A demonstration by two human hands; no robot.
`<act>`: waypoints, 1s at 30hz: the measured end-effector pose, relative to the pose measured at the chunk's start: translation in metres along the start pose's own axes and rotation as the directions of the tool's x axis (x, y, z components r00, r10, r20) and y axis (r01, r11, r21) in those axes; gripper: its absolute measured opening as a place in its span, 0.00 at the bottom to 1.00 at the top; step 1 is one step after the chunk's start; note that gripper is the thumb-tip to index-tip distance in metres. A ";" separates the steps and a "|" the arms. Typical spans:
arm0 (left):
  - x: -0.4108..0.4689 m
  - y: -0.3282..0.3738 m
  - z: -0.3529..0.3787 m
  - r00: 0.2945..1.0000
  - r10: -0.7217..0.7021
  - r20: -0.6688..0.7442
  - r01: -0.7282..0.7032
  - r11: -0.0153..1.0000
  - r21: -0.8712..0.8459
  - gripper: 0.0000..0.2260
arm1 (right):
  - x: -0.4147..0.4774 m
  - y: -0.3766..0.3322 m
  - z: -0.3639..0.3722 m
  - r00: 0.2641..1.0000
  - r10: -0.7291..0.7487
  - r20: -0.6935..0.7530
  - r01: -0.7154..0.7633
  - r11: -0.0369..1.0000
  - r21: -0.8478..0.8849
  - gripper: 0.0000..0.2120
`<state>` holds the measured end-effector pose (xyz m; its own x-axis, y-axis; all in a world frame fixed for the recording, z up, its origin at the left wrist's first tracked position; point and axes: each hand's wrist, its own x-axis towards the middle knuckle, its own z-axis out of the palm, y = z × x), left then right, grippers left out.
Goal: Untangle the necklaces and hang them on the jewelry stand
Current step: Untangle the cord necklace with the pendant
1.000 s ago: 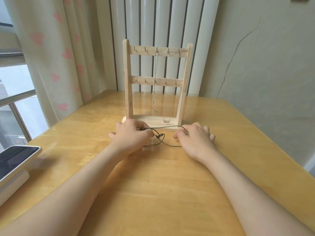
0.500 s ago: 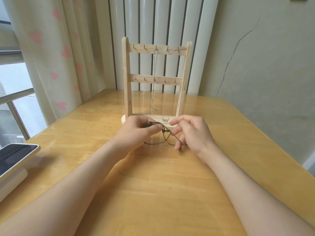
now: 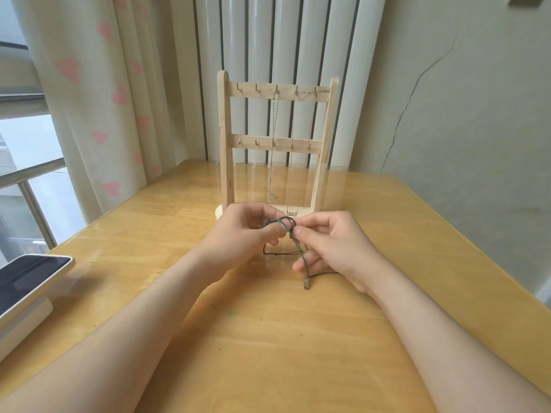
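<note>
A wooden jewelry stand [image 3: 224,138] with two hook rails stands at the back of the table. Two thin metal chains hang from its top rail: a twisted chain [image 3: 272,150] and a fine chain with a small bar pendant [image 3: 291,214]. In front of the stand, a tangle of dark green and brown cords [image 3: 288,234] is lifted a little above the table. My left hand [image 3: 244,231] pinches a loop of it. My right hand [image 3: 331,245] pinches the knot from the right. A green cord with a small metal pendant [image 3: 306,284] trails down onto the table.
The wooden table [image 3: 268,338] fills the foreground. A tablet on a white box [image 3: 26,281] lies at the left edge. A heart-print curtain [image 3: 98,99] and a window are at the left, a radiator [image 3: 268,40] is behind the stand, and a wall is on the right.
Both hands rose from the table with the cords and came close together. The right hand turned and now pinches the knot, and the pendant end has dropped free below it.
</note>
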<state>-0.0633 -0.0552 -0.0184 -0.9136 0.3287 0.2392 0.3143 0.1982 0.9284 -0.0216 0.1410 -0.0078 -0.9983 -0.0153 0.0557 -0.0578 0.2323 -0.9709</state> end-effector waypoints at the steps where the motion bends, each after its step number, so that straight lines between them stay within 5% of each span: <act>1: 0.001 0.000 0.000 1.000 -0.004 0.001 0.004 1.000 -0.016 0.04 | 0.001 0.000 0.000 0.999 -0.014 -0.033 0.015 1.000 0.023 0.06; 8: 0.002 -0.006 -0.004 0.992 -0.083 0.099 0.081 0.996 0.031 0.10 | 0.014 0.004 -0.006 0.928 -0.192 -0.319 0.180 0.981 -0.066 0.07; 14: 0.003 -0.012 -0.005 0.988 -0.156 0.010 0.153 0.979 0.135 0.04 | 0.015 0.008 -0.010 0.864 -0.214 -0.456 0.107 0.962 -0.250 0.03; 20: 0.005 -0.013 -0.005 0.971 -0.226 0.075 0.225 0.974 0.022 0.06 | 0.017 0.018 -0.006 0.902 -0.278 -0.332 0.058 0.837 -0.544 0.10; 24: 0.004 -0.012 -0.003 0.971 -0.224 0.079 0.229 0.972 -0.049 0.07 | 0.014 0.014 -0.001 0.924 -0.298 -0.240 0.138 0.844 -0.518 0.15; 30: 0.002 -0.009 -0.003 0.975 -0.203 0.090 0.208 0.977 -0.047 0.08 | 0.011 0.016 0.006 0.945 -0.318 -0.071 0.251 0.850 -0.463 0.08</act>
<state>-0.0687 -0.0591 -0.0253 -0.9315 0.3631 0.0189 0.1051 0.2190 0.9700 -0.0332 0.1387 -0.0239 -0.9255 -0.0190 0.3782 -0.3007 0.6441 -0.7033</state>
